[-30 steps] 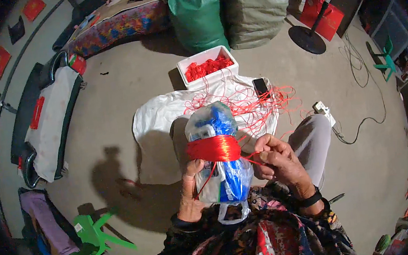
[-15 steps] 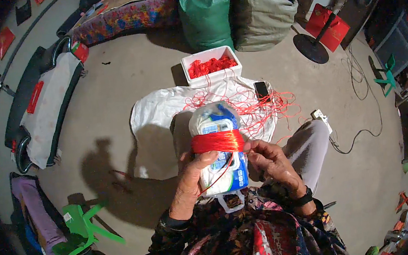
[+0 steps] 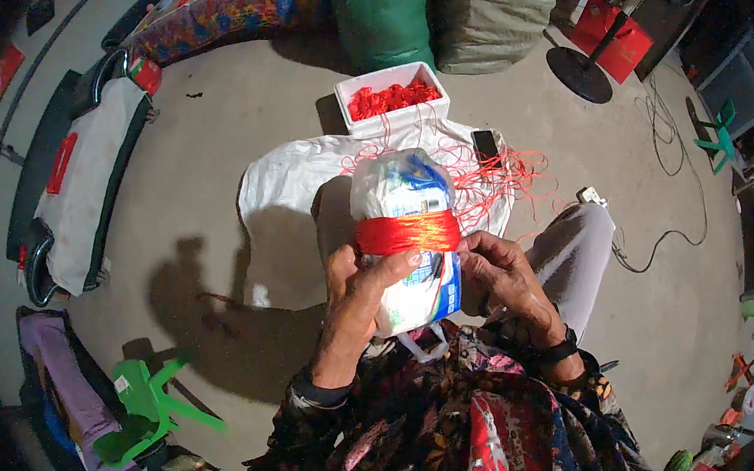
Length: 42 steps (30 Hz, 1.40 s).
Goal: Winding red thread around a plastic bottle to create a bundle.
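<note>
A white and blue plastic-wrapped wet wipes pack (image 3: pixel 416 309) is held upright in front of my lap, with a clear wrapper at its top. Many turns of shiny red cord (image 3: pixel 409 233) are wound around its middle. My left hand (image 3: pixel 356 296) grips the pack from the left, its thumb lying over the front just below the winding. At the right edge my right hand (image 3: pixel 504 278) has thumb and fingertips pinched together beside the winding, seemingly on a cord strand. Loose tangled red cord (image 3: pixel 518 187) lies beyond the pack on a white sheet (image 3: pixel 281 186).
Past the sheet stands a white foam box (image 3: pixel 398 123) of red cord. A black phone (image 3: pixel 485 148) lies on the sheet's right part. A green stool (image 3: pixel 144 403) is at the left, a power strip (image 3: pixel 591 199) beside my right knee, and full sacks (image 3: pixel 383 17) at the back.
The pack and both hands have risen slightly, and the pack has turned a little. My left thumb reaches further across its front. The whole view has shifted slightly.
</note>
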Motion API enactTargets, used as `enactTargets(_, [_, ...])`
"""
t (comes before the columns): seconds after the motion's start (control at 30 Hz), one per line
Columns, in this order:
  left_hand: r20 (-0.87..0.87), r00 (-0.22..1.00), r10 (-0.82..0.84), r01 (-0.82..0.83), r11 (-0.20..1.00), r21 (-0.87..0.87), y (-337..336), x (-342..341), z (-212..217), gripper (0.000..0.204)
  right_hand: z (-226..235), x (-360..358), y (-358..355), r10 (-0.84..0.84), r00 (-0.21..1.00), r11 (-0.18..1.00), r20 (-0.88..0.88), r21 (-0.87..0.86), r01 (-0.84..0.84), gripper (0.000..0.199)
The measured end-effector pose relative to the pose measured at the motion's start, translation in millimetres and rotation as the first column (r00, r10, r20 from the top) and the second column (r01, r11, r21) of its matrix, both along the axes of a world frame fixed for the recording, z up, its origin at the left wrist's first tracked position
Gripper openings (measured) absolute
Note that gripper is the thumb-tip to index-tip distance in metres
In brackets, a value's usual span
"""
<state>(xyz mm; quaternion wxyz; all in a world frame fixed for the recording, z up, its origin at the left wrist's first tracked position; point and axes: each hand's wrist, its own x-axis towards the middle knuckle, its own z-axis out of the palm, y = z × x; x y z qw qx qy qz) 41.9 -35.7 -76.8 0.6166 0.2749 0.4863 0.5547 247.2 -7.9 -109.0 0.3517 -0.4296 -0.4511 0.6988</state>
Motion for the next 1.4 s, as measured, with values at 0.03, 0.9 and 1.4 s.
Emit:
enactTargets(0.03, [0.003, 1.0, -0.003, 0.003, 1.0, 0.004, 0, 0, 2, 0.046, 3, -2, 0, -0.013, 1.0, 1.0, -0.014, 0.012, 0.013, 0.012])
enactTargets(0.9, [-0.142, 0.98, 0.14, -0.112, 0.976, 0.189, 0, 9, 7, 0.047, 51, -4, -22, -0.16, 0.875, 0.764, 0.458, 0.619, -0.184, 0.017])
enactTargets(1.4, [0.564, 0.825, -0.033, -0.055, 0.989, 0.138, -8, -32, -16, 0.07, 54, 50, -36, 0.306, 0.83, 0.933, -0.466, -0.026, -0.359, 0.013])
